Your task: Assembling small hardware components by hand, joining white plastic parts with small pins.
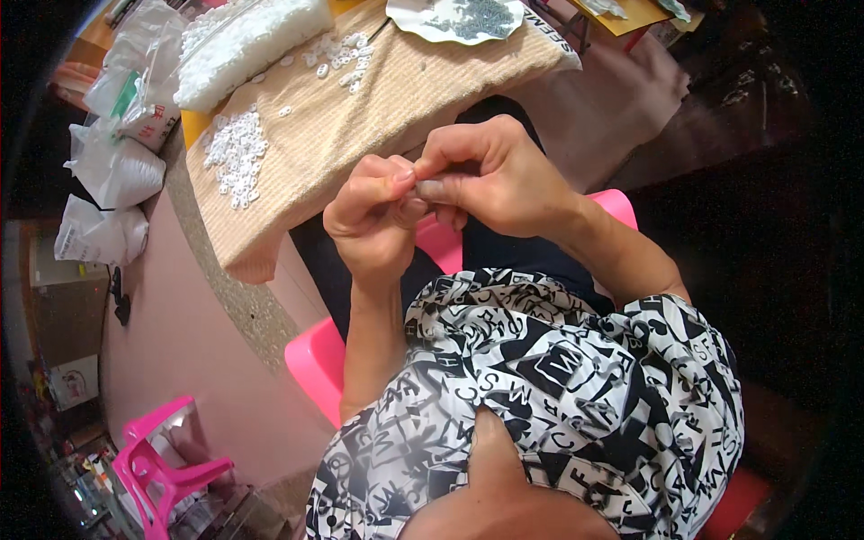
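My left hand [371, 216] and my right hand [504, 175] meet fingertip to fingertip above my lap, just off the near edge of the table. Both are closed in a pinch, and whatever sits between the fingertips is too small or hidden to name. Beyond them a beige ribbed cloth [396, 103] covers the table. A pile of small white plastic pieces [238, 155] lies at its left, with more loose white pieces [346, 61] farther back. At the far side a white plate [402, 16] with a wavy rim holds many small grey pieces [481, 18].
A clear bag full of white pieces [252, 49] rests on the table's far left. Plastic bags [117, 171] hang or stand left of the table. A pink plastic chair [166, 472] stands at lower left; pink seat edges [315, 364] show beneath me.
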